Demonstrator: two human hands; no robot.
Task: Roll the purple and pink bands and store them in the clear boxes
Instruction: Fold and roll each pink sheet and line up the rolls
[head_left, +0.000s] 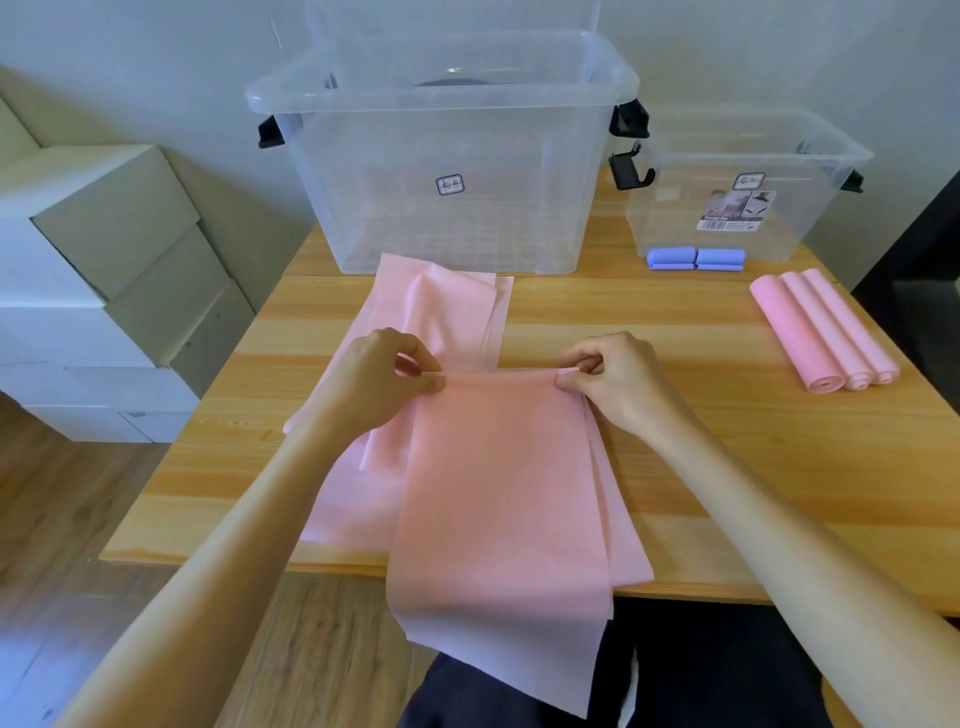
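A flat pink band (498, 493) lies along the wooden table (753, 467), and its near end hangs over the front edge. My left hand (384, 379) pinches the band's far left corner. My right hand (608, 379) pinches the far right corner. Under it lie more loose pink bands (441, 306) that reach toward the large clear box (441, 156). Three rolled pink bands (826, 332) lie side by side at the right. Two rolled purple bands (696, 258) sit in front of the small clear box (748, 187).
Both clear boxes stand open at the table's far edge, with black latches on their sides. White and grey cardboard boxes (93, 291) are stacked left of the table. Wood floor shows at lower left. Dark trousers (623, 675) show below the table's front edge.
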